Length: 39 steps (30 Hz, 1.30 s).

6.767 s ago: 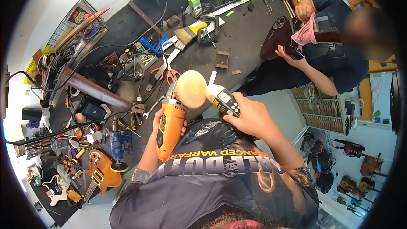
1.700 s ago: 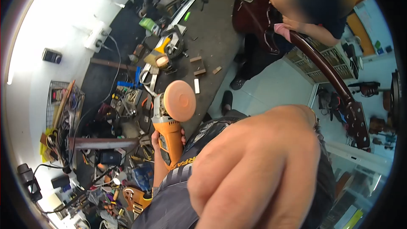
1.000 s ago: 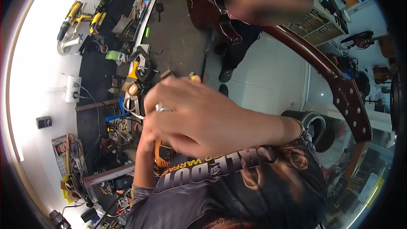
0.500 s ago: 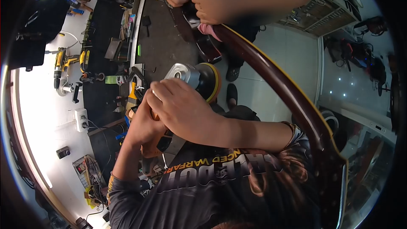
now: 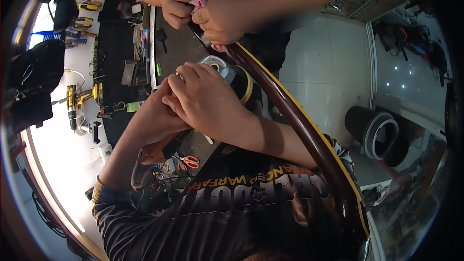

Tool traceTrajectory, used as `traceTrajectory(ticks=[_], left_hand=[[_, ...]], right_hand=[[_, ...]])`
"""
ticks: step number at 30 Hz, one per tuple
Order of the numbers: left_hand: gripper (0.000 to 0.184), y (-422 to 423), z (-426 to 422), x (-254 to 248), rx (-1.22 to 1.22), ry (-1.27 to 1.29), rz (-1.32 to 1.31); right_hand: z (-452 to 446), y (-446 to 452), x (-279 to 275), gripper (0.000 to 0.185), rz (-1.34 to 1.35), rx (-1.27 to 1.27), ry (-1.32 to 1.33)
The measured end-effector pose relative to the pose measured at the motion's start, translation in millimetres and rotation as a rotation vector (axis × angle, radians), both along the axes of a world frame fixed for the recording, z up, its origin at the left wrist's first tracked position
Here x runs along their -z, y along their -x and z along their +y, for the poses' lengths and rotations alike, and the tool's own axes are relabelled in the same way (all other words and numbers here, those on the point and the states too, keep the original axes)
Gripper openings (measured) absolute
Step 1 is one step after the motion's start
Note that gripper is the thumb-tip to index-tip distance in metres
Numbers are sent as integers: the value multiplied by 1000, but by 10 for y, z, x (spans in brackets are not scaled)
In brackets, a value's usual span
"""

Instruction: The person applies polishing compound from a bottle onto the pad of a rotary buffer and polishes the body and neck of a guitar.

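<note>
A power polisher (image 5: pixel 226 74) with a grey metal head lies under my two hands. Its round pad (image 5: pixel 248 87), yellow at the rim, faces right, and its orange-brown body (image 5: pixel 152 153) extends back beneath my left forearm. My left hand (image 5: pixel 157 116) is closed around the tool, most of its fingers hidden. Over it, my right hand (image 5: pixel 208 95) is also closed on the polisher, near the head. Just right of the pad runs a long glossy dark-brown neck (image 5: pixel 299 121) with a yellow edge, resembling a guitar's. Another person's hands (image 5: pixel 217 26) hold its far end with a pink cloth (image 5: pixel 199 4).
The dark bench (image 5: pixel 179 53) carries a long metal ruler (image 5: pixel 153 43). Orange-handled scissors (image 5: pixel 190 161) lie among small tools near my body. A yellow drill (image 5: pixel 72 104) hangs on the left wall. A dark cylinder (image 5: pixel 362 125) stands at the right.
The camera view has shifted. My hands and the polisher sit slightly higher in view, and more of the tool's rear shows. The other person's hands and the neck appear farther left.
</note>
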<state>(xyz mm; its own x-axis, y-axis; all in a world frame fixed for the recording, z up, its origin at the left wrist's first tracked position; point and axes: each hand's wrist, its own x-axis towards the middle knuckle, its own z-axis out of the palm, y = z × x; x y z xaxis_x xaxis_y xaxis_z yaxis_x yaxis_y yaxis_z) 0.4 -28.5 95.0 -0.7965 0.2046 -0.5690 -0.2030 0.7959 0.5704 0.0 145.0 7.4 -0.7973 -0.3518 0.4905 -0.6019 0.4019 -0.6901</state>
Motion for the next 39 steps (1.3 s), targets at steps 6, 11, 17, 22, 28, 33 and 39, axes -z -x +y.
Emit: traceTrajectory(ticks=[6, 11, 17, 22, 28, 33, 39], left_hand=[[86, 230, -28, 86, 39, -53, -65], [88, 299, -43, 113, 44, -41, -99], [90, 331, -22, 63, 90, 8, -118], [89, 349, 78, 33, 70, 10, -143], [86, 347, 91, 37, 90, 23, -148], [80, 357, 91, 60, 120, 47, -152], [55, 397, 199, -47, 124, 118, -148]], right_hand=[[-33, 159, 61, 31, -23, 59, -39], [-92, 263, 168, 34, -18, 50, 8], [-80, 281, 165, 36, -22, 62, 18], [-47, 279, 200, 35, 8, 90, 66], [-7, 246, 199, 33, 22, 108, 92], [16, 234, 197, 32, 12, 109, 90], [16, 237, 181, 31, 15, 128, 57]])
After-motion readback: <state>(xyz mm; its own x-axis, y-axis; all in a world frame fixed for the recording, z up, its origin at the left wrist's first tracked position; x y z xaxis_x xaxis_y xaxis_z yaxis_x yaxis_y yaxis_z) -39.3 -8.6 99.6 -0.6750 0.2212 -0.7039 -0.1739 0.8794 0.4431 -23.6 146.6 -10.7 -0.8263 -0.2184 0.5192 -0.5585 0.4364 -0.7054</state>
